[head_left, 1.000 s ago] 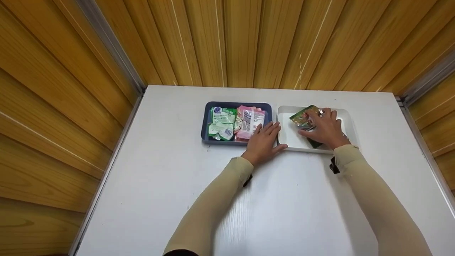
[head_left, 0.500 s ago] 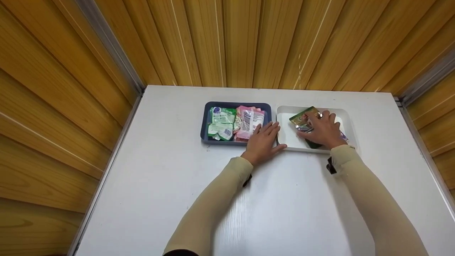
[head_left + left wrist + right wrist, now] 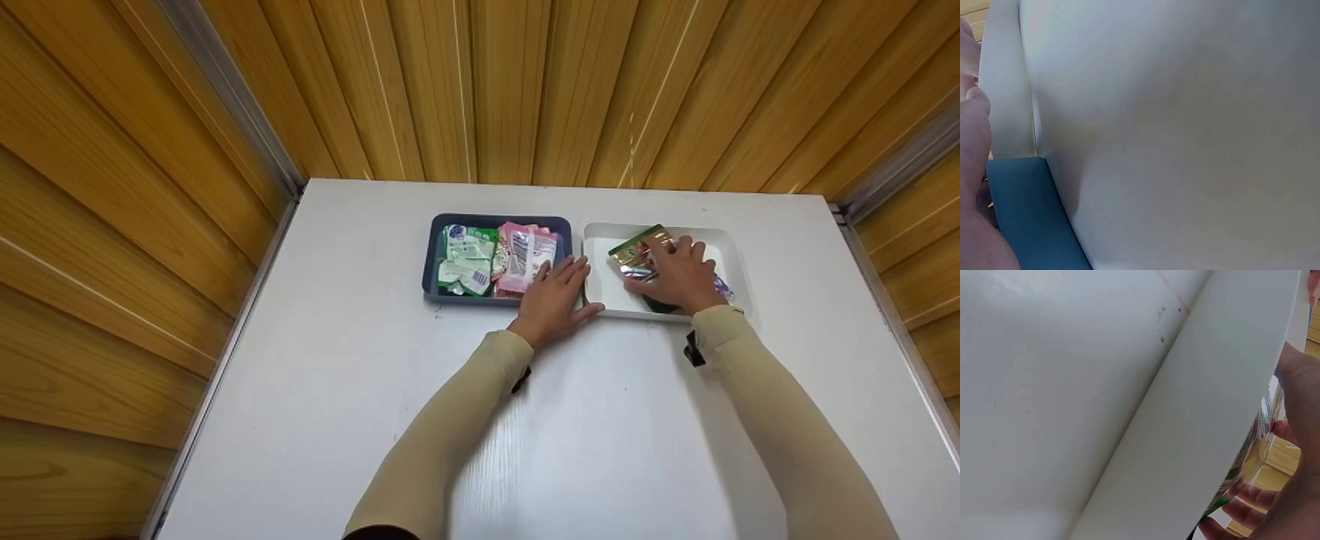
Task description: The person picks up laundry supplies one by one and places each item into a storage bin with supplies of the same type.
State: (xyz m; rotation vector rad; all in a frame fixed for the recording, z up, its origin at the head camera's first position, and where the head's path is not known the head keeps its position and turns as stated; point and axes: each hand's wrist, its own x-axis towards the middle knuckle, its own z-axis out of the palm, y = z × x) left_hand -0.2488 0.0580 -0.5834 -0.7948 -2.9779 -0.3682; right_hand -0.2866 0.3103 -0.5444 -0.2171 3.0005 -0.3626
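My left hand point(image 3: 552, 301) lies with straight fingers across the near inner corners of the two trays, its fingertips beside the pink packets point(image 3: 525, 262). Those packets share the dark blue tray point(image 3: 429, 266) with green-and-white packets point(image 3: 469, 259). Inside the white tray point(image 3: 606, 289), my right hand point(image 3: 682, 277) grips a shiny gold-and-green packet point(image 3: 634, 259), thumb on the near side and fingers over the far side. The right wrist view shows curled fingers point(image 3: 1247, 506) against the packet point(image 3: 1252, 453). A purple packet point(image 3: 722, 287) shows partly beyond that hand; the rest is covered.
The trays stand side by side on a white table point(image 3: 315, 360), towards its back edge. Yellow wood-look panels point(image 3: 510, 90) rise behind and on both sides, with metal posts point(image 3: 232, 97) at the corners.
The right hand has shifted slightly left and nearer with the gold-and-green packet, and more of the purple packet shows. The left hand has stayed in place.
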